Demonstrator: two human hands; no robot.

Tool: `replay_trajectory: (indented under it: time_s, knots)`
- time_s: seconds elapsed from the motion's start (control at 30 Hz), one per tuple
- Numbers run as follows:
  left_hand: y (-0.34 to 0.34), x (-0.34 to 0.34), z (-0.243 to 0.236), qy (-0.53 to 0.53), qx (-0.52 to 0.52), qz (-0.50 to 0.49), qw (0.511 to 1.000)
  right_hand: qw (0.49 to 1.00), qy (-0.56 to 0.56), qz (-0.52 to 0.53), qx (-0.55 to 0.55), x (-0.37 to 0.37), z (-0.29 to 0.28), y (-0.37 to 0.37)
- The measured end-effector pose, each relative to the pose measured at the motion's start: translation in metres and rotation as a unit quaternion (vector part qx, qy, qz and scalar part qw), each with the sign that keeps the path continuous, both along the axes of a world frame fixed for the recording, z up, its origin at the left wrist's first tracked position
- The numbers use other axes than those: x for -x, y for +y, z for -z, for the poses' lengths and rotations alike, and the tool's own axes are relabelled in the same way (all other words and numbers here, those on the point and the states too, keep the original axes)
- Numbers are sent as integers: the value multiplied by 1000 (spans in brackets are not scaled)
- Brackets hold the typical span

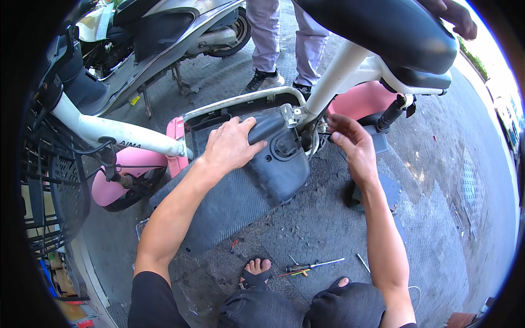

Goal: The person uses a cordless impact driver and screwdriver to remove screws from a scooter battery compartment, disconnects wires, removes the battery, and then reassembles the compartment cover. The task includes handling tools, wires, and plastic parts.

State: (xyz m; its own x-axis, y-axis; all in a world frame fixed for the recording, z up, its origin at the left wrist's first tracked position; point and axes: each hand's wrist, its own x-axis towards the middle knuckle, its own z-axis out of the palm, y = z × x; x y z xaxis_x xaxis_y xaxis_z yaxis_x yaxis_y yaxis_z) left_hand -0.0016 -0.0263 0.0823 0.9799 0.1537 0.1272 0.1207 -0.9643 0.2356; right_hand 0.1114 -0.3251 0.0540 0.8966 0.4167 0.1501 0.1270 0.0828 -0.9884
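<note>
A white and pink electric scooter stands across in front of me, with a black plastic floor cover [281, 174] lying loose and tilted over its footwell. My left hand [231, 143] grips the raised part of this cover, thumb and index finger spread over it. At the base of the white seat tube [340, 74], my right hand [354, 143] is closed, thumb against fingers, on a thin black cable. Several wires [313, 136] bunch beside it, partly hidden by the frame. A ribbed black mat [219, 218] slopes down toward me under the cover.
A screwdriver [298, 268] and other thin tools lie by my feet, among small loose screws. A dark box [385, 191] sits under my right forearm. Another person in pale trousers [265, 38] stands beyond the scooter; a hand [459, 19] is above the black seat [404, 38]. A grey motor scooter [164, 38] stands far left.
</note>
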Motion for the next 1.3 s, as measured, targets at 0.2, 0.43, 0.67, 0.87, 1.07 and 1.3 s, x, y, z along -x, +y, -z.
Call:
replay_trajectory:
  time_s: [0.2,0.43,0.67,0.87,1.07,1.3]
  knots:
    - [-2,15,-1,-25,11,19,999,958,-200,-35,203,41,31,22]
    - [-2,100,13,-135,29,18,990,940,-206,-64,263,37,45,27]
    - [-9,218,32,-129,55,-48,989,902,-339,-91,252,38,61,70]
    - [6,271,72,-5,66,-74,995,996,-81,41,-1,35,54,47]
    - [38,280,145,93,22,-102,990,997,-61,53,21,0,26,8]
    - [65,272,183,159,115,-144,970,912,-356,68,194,-61,-25,41]
